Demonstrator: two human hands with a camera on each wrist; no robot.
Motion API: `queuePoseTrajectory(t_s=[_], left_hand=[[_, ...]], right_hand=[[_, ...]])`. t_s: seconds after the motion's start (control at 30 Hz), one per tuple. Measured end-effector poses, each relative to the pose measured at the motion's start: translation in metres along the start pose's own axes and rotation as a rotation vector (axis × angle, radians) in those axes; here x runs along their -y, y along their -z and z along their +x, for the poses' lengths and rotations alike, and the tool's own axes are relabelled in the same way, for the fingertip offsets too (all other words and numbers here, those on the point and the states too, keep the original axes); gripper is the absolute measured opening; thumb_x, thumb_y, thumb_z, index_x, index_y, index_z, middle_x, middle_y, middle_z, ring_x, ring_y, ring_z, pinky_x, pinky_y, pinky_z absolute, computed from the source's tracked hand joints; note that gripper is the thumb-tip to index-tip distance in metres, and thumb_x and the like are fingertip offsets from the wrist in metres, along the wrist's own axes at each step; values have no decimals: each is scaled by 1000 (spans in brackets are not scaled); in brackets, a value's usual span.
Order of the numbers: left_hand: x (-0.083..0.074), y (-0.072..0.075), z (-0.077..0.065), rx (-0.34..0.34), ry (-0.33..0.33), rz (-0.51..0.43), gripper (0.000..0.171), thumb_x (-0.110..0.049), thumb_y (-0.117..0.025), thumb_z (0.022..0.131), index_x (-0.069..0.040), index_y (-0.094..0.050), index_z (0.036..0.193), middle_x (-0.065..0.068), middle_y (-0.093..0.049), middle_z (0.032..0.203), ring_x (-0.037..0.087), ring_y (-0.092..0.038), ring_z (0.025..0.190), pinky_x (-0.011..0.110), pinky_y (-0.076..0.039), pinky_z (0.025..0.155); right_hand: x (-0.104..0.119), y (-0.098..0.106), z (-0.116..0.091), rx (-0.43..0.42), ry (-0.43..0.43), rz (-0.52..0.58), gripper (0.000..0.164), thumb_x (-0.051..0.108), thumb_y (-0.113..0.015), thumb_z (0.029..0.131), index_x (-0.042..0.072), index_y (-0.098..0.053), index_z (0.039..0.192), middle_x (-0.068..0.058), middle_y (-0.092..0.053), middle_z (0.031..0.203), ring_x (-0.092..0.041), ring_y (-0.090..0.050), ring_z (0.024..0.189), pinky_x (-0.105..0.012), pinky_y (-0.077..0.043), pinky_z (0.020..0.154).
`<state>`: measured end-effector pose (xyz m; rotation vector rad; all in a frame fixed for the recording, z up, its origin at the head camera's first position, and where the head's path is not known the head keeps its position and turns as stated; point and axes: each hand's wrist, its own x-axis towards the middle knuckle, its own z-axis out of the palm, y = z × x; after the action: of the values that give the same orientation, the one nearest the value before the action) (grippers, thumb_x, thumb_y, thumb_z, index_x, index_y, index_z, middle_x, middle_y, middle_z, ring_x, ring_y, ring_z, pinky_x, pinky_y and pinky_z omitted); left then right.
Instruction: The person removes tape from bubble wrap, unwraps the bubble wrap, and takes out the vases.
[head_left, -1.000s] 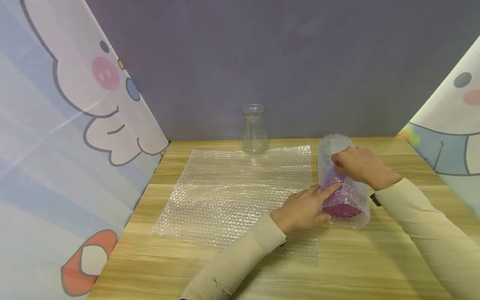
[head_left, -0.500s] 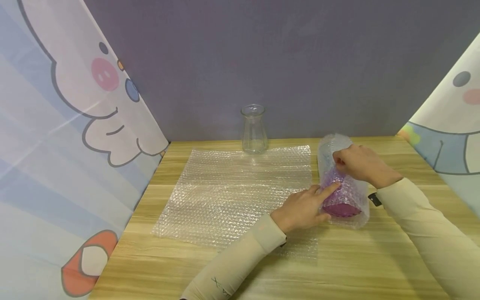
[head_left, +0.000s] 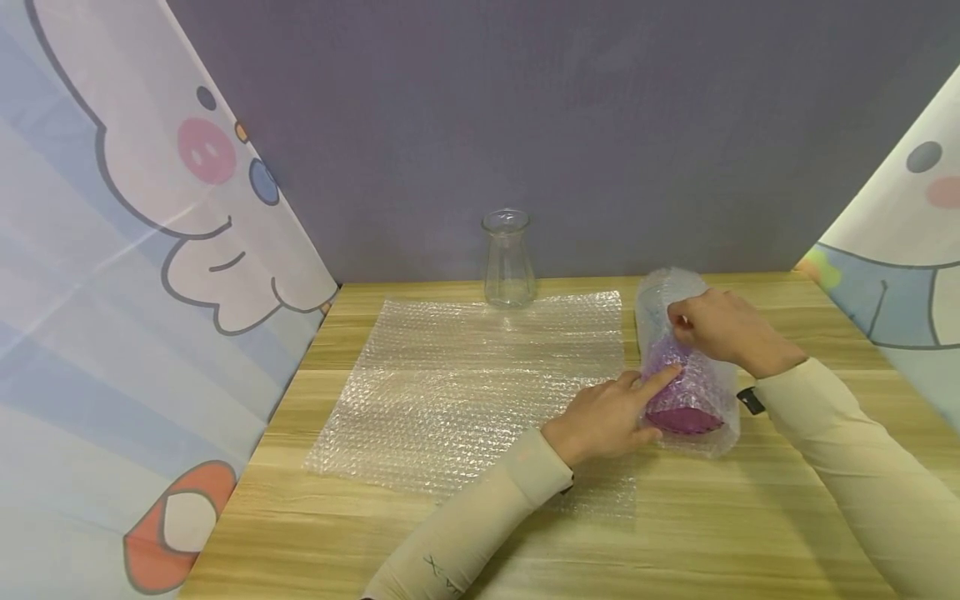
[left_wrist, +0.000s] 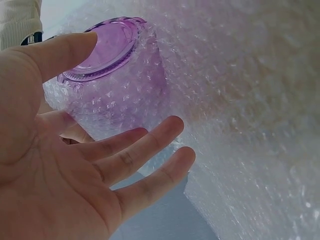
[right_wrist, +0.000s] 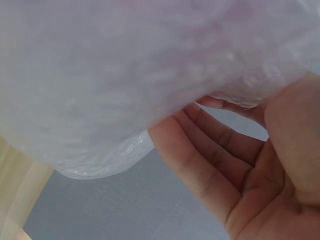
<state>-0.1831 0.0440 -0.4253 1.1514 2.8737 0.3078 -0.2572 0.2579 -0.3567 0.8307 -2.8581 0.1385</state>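
Note:
A purple-to-blue glass vase (head_left: pixel 684 421) lies on its side at the right of the table, rolled in bubble wrap (head_left: pixel 716 437). Its round purple base (left_wrist: pixel 107 47) faces the front. My left hand (head_left: pixel 603 421) touches the roll with its straight index finger, the other fingers spread; its palm (left_wrist: pixel 50 175) shows in the left wrist view. On top of the roll, farther back, my right hand (head_left: pixel 723 329) has its fingers curled and pinches the wrap; the right wrist view shows the curled fingers (right_wrist: pixel 200 165) against the plastic, fingertips partly hidden.
A flat sheet of bubble wrap (head_left: pixel 450 392) covers the table's middle, partly under my left forearm. Behind it stands a clear glass vase (head_left: pixel 508 267), near the grey back wall (head_left: pixel 487 125). Cartoon-printed sheets (head_left: pixel 90 333) hang on both sides.
My right hand has shifted very slightly to the right along the wrapped vase. The left hand and the other things stay put.

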Motion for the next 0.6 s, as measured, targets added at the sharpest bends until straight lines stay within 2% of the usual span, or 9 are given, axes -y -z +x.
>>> queuePoseTrajectory(t_s=[0.6], left_hand=[[1, -2, 0, -24, -14, 22, 95, -51, -67, 96, -40, -1, 164, 5, -47, 157, 18, -69, 115, 27, -61, 78]], right_hand=[[0, 0, -3, -6, -28, 19, 19, 3, -57, 85, 16, -55, 70, 3, -45, 59, -14, -41, 56, -29, -33, 53]])
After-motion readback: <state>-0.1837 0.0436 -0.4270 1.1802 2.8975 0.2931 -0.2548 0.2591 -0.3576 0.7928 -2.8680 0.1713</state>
